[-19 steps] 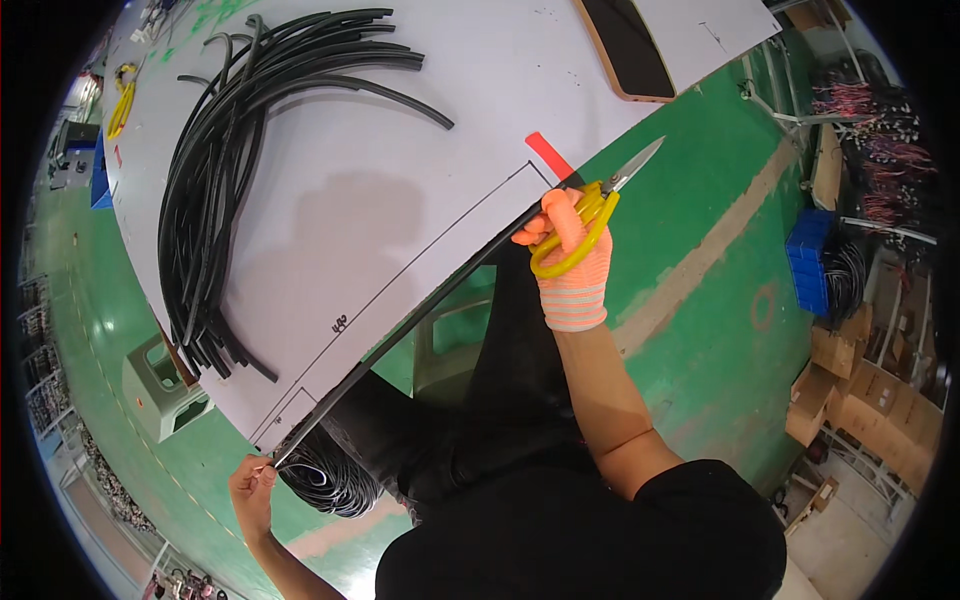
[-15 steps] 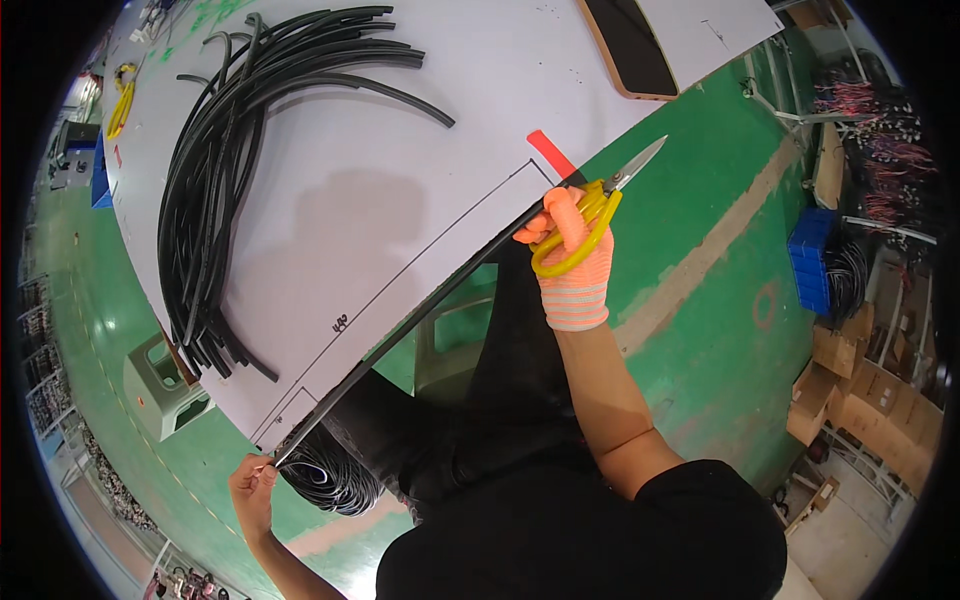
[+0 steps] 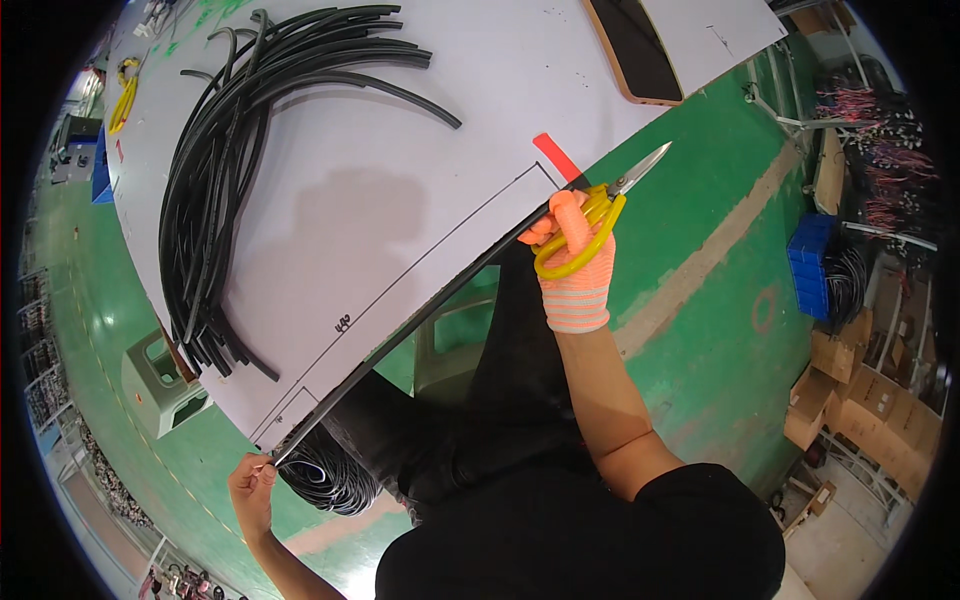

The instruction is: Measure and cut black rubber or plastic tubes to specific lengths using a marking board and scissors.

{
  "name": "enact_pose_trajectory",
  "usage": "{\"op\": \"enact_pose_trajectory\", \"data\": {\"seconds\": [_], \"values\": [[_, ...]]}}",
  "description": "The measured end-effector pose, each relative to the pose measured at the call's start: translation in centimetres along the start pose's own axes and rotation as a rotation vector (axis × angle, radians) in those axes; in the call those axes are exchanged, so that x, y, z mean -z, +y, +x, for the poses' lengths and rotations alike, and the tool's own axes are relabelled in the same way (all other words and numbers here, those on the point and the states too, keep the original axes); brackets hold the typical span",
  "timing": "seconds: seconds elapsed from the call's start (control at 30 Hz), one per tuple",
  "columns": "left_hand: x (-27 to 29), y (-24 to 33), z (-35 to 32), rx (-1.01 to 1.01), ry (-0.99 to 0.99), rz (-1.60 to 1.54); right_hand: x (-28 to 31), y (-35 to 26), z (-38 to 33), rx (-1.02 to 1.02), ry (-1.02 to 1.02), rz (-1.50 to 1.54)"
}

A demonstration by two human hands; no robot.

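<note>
A long black tube [image 3: 420,310] runs taut along the table's near edge, beside the ruled lines drawn on the white surface. My bare left hand [image 3: 252,488] pinches its left end, where a thin greyish tip shows at the fingers. At the other end, my right hand [image 3: 572,245], in an orange glove with striped cuff, is closed around the tube. The same hand holds yellow-handled scissors [image 3: 606,215], their blades pointing away to the upper right. A red strip [image 3: 556,157] lies on the table close to this hand. Farther left rests a curved bundle of black tubes [image 3: 215,190].
A phone [image 3: 636,50] lies at the table's far right. Yellow-handled snips [image 3: 124,97] sit at the far left edge. Below the table is a coil of black cable [image 3: 335,478]. Stools [image 3: 165,385], a blue crate [image 3: 808,265] and cardboard boxes [image 3: 870,400] stand on the floor.
Both hands keep their hold on the tube, with almost no movement. The tabletop and the right hand with the scissors appear shifted very slightly right and down in the picture.
</note>
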State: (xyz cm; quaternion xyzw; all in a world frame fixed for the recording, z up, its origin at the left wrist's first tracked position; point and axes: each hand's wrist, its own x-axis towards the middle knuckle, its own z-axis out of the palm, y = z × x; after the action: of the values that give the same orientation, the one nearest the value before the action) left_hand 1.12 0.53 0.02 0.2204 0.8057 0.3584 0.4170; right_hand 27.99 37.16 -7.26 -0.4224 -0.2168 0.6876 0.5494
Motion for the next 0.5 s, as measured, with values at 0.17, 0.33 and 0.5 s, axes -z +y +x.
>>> {"op": "enact_pose_trajectory", "data": {"seconds": [0.17, 0.33, 0.5], "values": [[-0.2, -0.3, 0.1, 0.01, -0.006, -0.023, 0.5, -0.1, 0.2, 0.001, 0.002, 0.022], [0.4, -0.6, -0.5, 0.031, 0.033, 0.03, 0.2, 0.2, 0.3, -0.02, -0.02, 0.008], [0.6, 0.6, -1.0, -0.05, 0.013, 0.302, 2.5, 1.9, 1.9, 0.02, -0.104, -0.175]]}}
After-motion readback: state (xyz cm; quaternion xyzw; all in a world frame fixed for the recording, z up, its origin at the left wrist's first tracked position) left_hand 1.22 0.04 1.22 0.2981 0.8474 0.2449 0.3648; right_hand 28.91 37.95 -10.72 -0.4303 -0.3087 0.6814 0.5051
